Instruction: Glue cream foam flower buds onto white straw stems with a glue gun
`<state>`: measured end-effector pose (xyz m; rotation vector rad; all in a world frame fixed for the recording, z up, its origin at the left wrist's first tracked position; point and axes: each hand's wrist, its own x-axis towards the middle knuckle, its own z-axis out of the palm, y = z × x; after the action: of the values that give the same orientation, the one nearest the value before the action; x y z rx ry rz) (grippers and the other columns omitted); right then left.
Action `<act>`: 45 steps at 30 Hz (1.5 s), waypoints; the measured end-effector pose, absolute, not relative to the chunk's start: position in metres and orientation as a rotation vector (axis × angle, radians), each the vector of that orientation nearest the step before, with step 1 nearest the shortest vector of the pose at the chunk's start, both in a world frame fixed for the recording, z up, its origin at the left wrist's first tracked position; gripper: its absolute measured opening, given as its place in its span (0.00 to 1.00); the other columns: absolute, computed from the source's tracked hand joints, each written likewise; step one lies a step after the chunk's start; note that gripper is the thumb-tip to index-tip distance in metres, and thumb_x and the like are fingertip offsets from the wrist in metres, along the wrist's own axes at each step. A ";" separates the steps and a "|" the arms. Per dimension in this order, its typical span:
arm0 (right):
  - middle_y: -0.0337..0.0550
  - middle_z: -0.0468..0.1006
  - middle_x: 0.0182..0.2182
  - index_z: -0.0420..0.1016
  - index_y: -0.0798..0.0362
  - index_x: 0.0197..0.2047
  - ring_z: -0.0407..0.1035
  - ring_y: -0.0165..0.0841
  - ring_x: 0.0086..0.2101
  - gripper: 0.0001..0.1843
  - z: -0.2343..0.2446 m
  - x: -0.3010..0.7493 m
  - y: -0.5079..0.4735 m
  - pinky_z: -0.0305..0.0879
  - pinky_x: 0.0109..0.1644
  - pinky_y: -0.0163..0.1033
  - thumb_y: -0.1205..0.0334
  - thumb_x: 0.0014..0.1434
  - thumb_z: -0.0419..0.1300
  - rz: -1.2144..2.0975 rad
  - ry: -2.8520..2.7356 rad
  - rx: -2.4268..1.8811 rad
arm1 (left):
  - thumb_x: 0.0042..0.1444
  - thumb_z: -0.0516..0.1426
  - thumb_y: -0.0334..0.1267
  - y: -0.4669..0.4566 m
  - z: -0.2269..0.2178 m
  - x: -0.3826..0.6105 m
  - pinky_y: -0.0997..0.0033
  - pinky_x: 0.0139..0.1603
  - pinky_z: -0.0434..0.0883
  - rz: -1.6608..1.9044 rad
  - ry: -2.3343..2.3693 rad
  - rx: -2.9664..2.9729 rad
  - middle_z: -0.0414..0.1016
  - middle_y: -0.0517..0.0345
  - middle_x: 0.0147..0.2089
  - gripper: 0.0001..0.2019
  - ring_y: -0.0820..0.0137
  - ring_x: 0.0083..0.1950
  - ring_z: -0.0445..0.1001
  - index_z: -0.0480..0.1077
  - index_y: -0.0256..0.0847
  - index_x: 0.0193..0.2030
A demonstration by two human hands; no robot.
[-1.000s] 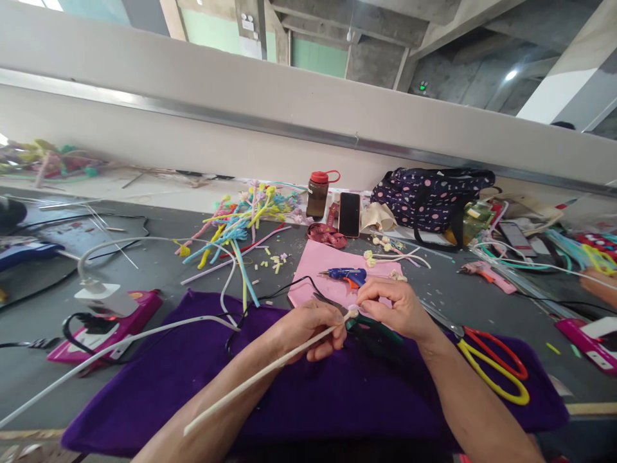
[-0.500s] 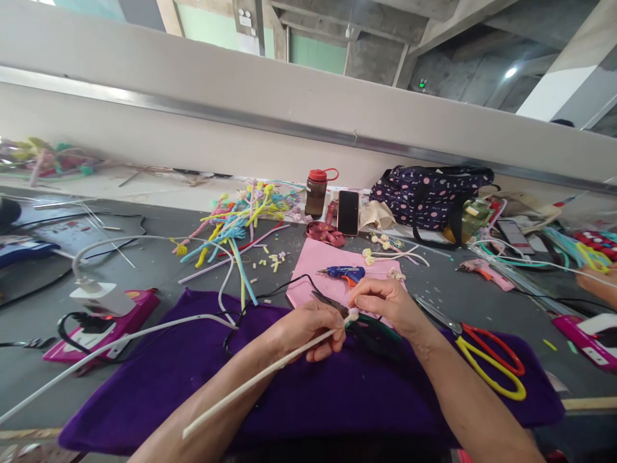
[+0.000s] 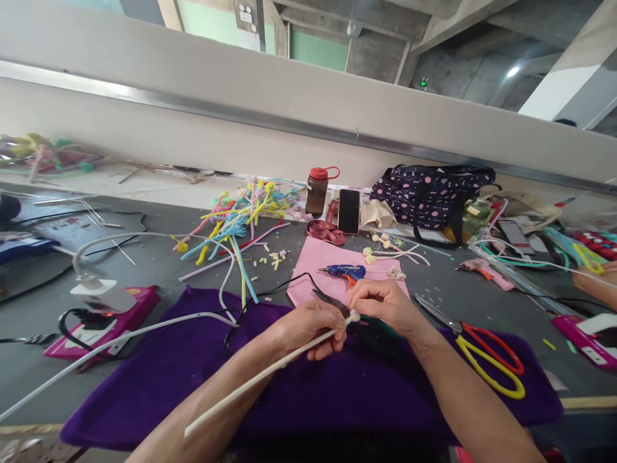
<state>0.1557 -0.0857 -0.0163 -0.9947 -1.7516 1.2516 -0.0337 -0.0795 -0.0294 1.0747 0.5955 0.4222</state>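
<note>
My left hand (image 3: 313, 328) is closed in a pinch around a cream pipe cleaner (image 3: 250, 387), whose long tail slants down to the lower left across my forearm. At its upper end sits a small pale knob (image 3: 355, 316), with a whitish-pink bit beside it. The fingertips of my right hand (image 3: 385, 307) are closed on that end; their exact grip is partly hidden. Beneath my hands lie dark-jawed pliers (image 3: 330, 299) with green handles, partly covered. A blue glue gun (image 3: 344, 272) rests on a pink sheet (image 3: 308, 257) just beyond.
A purple cloth (image 3: 193, 386) covers the table's front. Scissors (image 3: 491, 360) with red and yellow handles lie at right. Power strips (image 3: 139, 302) and cables flank the cloth. Colourful pipe cleaners (image 3: 241, 218), a bottle (image 3: 317, 193), a phone (image 3: 348, 212) and a bag (image 3: 424, 199) stand behind. Another person's hand (image 3: 598, 283) shows far right.
My right fingertips have shifted slightly left and down, nearer the knob on the pipe cleaner. My left hand keeps nearly the same hold.
</note>
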 end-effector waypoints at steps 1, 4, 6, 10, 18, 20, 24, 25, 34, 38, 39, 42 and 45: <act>0.41 0.72 0.29 0.75 0.57 0.27 0.64 0.27 0.26 0.06 -0.016 0.156 -0.086 0.61 0.29 0.33 0.65 0.52 0.59 1.257 -1.752 -0.992 | 0.45 0.50 0.32 -0.079 -0.030 -0.034 0.81 0.08 0.51 0.423 0.598 1.077 0.68 0.58 0.18 0.09 0.80 0.10 0.58 0.65 0.33 0.19; 0.41 0.72 0.28 0.74 0.57 0.27 0.64 0.27 0.25 0.06 -0.017 0.156 -0.086 0.61 0.28 0.32 0.65 0.52 0.59 1.252 -1.764 -0.993 | 0.45 0.50 0.33 -0.078 -0.030 -0.034 0.81 0.08 0.51 0.415 0.609 1.095 0.68 0.58 0.18 0.09 0.80 0.10 0.58 0.65 0.33 0.19; 0.41 0.72 0.28 0.74 0.57 0.26 0.64 0.27 0.25 0.06 -0.017 0.156 -0.086 0.61 0.28 0.32 0.65 0.51 0.59 1.237 -1.772 -1.001 | 0.45 0.51 0.33 -0.078 -0.030 -0.034 0.80 0.08 0.52 0.408 0.610 1.106 0.68 0.58 0.18 0.09 0.79 0.10 0.59 0.66 0.33 0.19; 0.41 0.72 0.28 0.74 0.57 0.26 0.63 0.26 0.24 0.06 -0.019 0.156 -0.086 0.61 0.27 0.32 0.65 0.52 0.58 1.237 -1.775 -1.012 | 0.44 0.51 0.34 -0.079 -0.028 -0.034 0.81 0.08 0.51 0.419 0.608 1.091 0.68 0.58 0.18 0.08 0.80 0.10 0.58 0.66 0.33 0.19; 0.41 0.72 0.27 0.74 0.57 0.26 0.63 0.26 0.24 0.06 -0.021 0.156 -0.085 0.61 0.26 0.32 0.64 0.52 0.58 1.213 -1.766 -1.020 | 0.45 0.52 0.36 -0.078 -0.028 -0.034 0.81 0.08 0.52 0.444 0.600 1.107 0.68 0.58 0.18 0.10 0.80 0.10 0.58 0.66 0.33 0.19; 0.40 0.71 0.27 0.74 0.57 0.26 0.63 0.26 0.24 0.06 -0.021 0.156 -0.085 0.61 0.27 0.32 0.64 0.52 0.58 1.208 -1.763 -1.018 | 0.45 0.52 0.36 -0.077 -0.029 -0.034 0.81 0.08 0.52 0.446 0.598 1.113 0.68 0.58 0.18 0.10 0.80 0.10 0.59 0.67 0.32 0.19; 0.41 0.72 0.27 0.74 0.57 0.27 0.64 0.27 0.25 0.06 -0.019 0.157 -0.086 0.61 0.27 0.32 0.65 0.52 0.58 1.186 -1.770 -1.009 | 0.46 0.51 0.35 -0.077 -0.030 -0.034 0.82 0.08 0.52 0.451 0.602 1.096 0.69 0.57 0.18 0.10 0.80 0.10 0.59 0.67 0.32 0.19; 0.41 0.72 0.27 0.75 0.57 0.27 0.64 0.27 0.25 0.06 -0.019 0.157 -0.086 0.61 0.27 0.32 0.65 0.52 0.59 1.175 -1.777 -1.007 | 0.46 0.51 0.34 -0.077 -0.030 -0.034 0.82 0.08 0.52 0.453 0.605 1.090 0.69 0.57 0.18 0.10 0.80 0.10 0.59 0.67 0.32 0.19; 0.43 0.75 0.28 0.78 0.55 0.30 0.67 0.30 0.28 0.08 -0.018 0.159 -0.083 0.63 0.32 0.34 0.61 0.54 0.59 1.055 -1.852 -0.958 | 0.47 0.51 0.34 -0.078 -0.031 -0.034 0.83 0.08 0.51 0.489 0.593 1.031 0.69 0.58 0.18 0.11 0.81 0.10 0.58 0.67 0.32 0.19; 0.44 0.76 0.31 0.79 0.54 0.33 0.69 0.32 0.32 0.10 -0.017 0.159 -0.082 0.64 0.36 0.36 0.60 0.56 0.58 0.980 -1.842 -0.946 | 0.47 0.50 0.33 -0.079 -0.029 -0.035 0.82 0.08 0.50 0.488 0.588 1.030 0.69 0.57 0.19 0.10 0.80 0.10 0.59 0.66 0.32 0.19; 0.45 0.76 0.32 0.79 0.54 0.33 0.69 0.32 0.32 0.10 -0.017 0.159 -0.082 0.64 0.36 0.36 0.60 0.56 0.57 0.957 -1.817 -0.947 | 0.47 0.50 0.33 -0.079 -0.029 -0.035 0.82 0.08 0.50 0.488 0.582 1.023 0.68 0.57 0.19 0.10 0.80 0.11 0.59 0.66 0.32 0.19; 0.45 0.75 0.33 0.78 0.53 0.35 0.68 0.31 0.30 0.11 -0.017 0.158 -0.083 0.64 0.34 0.36 0.60 0.58 0.56 0.903 -1.716 -0.967 | 0.48 0.50 0.33 -0.077 -0.028 -0.036 0.81 0.08 0.49 0.483 0.550 0.977 0.68 0.58 0.19 0.10 0.80 0.11 0.58 0.65 0.32 0.19; 0.44 0.75 0.33 0.78 0.53 0.36 0.66 0.29 0.27 0.10 -0.018 0.159 -0.083 0.63 0.30 0.35 0.61 0.57 0.56 0.895 -1.648 -0.982 | 0.48 0.50 0.34 -0.076 -0.028 -0.038 0.81 0.08 0.49 0.479 0.509 0.933 0.68 0.57 0.20 0.10 0.81 0.10 0.58 0.65 0.32 0.20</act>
<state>0.1589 -0.0826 -0.0182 -0.9818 -1.6484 0.8948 -0.0378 -0.0758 -0.0283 0.9325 0.5086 0.4785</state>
